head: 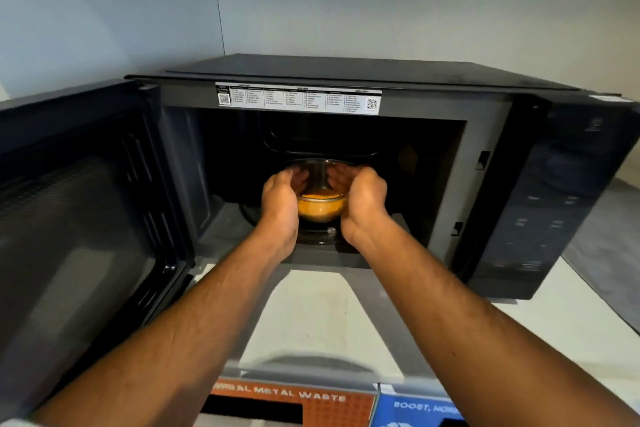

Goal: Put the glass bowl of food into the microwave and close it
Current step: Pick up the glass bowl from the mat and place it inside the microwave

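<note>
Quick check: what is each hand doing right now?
Left hand: closed around the left side of the glass bowl, inside the microwave.
Right hand: closed around the bowl's right side.

1. A white counter (311, 315) ran under both arms, and it looked pale and smooth.
2. A big black microwave (346, 80) sat right on the counter, and the hands reached into it.
3. Its door (79, 218) hung wide open, out past the left hand (278, 208).
4. The dark button panel (547, 204) was on the far side of the right hand (363, 208).
5. Inside, below the two hands, lay a round glass plate (317, 236).
6. A grey patch (602, 253) lay on the counter, well out past the right hand.
7. The counter's front edge (304, 374) was close to the person, behind both hands.
</note>
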The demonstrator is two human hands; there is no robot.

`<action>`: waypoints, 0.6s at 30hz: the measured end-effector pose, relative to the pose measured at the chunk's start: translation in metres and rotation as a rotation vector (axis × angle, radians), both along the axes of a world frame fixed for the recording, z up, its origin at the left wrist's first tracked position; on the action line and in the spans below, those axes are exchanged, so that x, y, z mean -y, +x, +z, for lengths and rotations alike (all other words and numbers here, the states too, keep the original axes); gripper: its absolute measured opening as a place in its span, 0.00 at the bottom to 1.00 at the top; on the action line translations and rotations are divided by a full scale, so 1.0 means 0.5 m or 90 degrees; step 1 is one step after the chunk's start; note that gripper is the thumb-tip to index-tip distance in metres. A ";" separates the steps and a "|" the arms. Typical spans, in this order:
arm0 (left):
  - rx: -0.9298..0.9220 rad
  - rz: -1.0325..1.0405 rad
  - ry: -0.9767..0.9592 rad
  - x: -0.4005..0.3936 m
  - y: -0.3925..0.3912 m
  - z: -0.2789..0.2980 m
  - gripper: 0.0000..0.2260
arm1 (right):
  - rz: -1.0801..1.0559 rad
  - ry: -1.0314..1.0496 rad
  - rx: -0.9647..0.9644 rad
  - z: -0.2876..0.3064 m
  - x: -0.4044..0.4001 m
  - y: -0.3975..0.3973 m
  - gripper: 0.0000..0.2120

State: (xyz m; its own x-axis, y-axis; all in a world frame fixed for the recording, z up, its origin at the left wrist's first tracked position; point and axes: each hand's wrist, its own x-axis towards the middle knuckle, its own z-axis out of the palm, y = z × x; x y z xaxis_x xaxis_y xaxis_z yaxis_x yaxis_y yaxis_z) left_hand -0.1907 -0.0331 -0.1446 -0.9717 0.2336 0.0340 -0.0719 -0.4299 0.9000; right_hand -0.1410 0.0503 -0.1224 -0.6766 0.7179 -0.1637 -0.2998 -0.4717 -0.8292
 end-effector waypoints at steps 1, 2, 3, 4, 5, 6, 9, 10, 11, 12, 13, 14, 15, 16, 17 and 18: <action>0.005 -0.001 -0.008 -0.005 -0.017 0.002 0.13 | -0.003 0.008 0.005 -0.002 -0.006 -0.011 0.18; 0.011 -0.002 -0.022 -0.010 -0.033 0.003 0.14 | 0.000 0.017 0.007 -0.005 -0.011 -0.021 0.16; 0.018 -0.007 -0.037 -0.015 -0.048 0.005 0.15 | 0.010 0.026 0.002 -0.009 -0.017 -0.034 0.14; 0.021 -0.009 -0.047 -0.018 -0.060 0.007 0.15 | 0.024 0.033 -0.006 -0.011 -0.024 -0.046 0.13; 0.016 -0.013 -0.051 -0.022 -0.070 0.008 0.13 | 0.038 0.039 -0.013 -0.014 -0.030 -0.055 0.12; 0.007 -0.017 -0.050 -0.028 -0.080 0.008 0.11 | 0.049 0.041 -0.023 -0.017 -0.037 -0.068 0.12; -0.017 -0.043 -0.048 -0.047 -0.109 0.002 0.05 | 0.064 0.051 -0.025 -0.027 -0.058 -0.097 0.13; -0.018 -0.050 -0.049 -0.057 -0.123 -0.002 0.06 | 0.060 0.056 -0.021 -0.029 -0.065 -0.108 0.14; -0.019 -0.053 -0.051 -0.063 -0.133 -0.004 0.08 | 0.055 0.057 -0.019 -0.028 -0.069 -0.116 0.14; -0.018 -0.049 -0.049 -0.068 -0.142 -0.004 0.09 | 0.048 0.056 -0.018 -0.026 -0.072 -0.123 0.16; -0.016 -0.040 -0.047 -0.073 -0.150 -0.006 0.08 | 0.041 0.056 -0.014 -0.026 -0.074 -0.132 0.17; -0.014 -0.033 -0.047 -0.077 -0.155 -0.008 0.07 | 0.036 0.059 -0.008 -0.025 -0.075 -0.138 0.18; -0.012 -0.030 -0.051 -0.078 -0.159 -0.010 0.07 | 0.031 0.064 0.001 -0.026 -0.076 -0.143 0.18; -0.009 -0.031 -0.059 -0.080 -0.163 -0.016 0.08 | 0.030 0.071 0.013 -0.030 -0.076 -0.144 0.18; -0.018 -0.036 -0.069 -0.079 -0.168 -0.020 0.08 | 0.031 0.079 0.022 -0.035 -0.076 -0.144 0.19; -0.028 -0.043 -0.075 -0.080 -0.171 -0.027 0.08 | 0.033 0.086 0.029 -0.041 -0.078 -0.145 0.19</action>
State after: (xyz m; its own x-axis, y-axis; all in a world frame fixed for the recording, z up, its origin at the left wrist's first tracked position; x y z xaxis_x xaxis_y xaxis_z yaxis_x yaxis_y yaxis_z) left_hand -0.2764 0.0069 -0.1580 -0.9519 0.3031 0.0454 -0.0557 -0.3170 0.9468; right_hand -0.2133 0.0891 -0.1427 -0.7074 0.6997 -0.1000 -0.2381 -0.3691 -0.8984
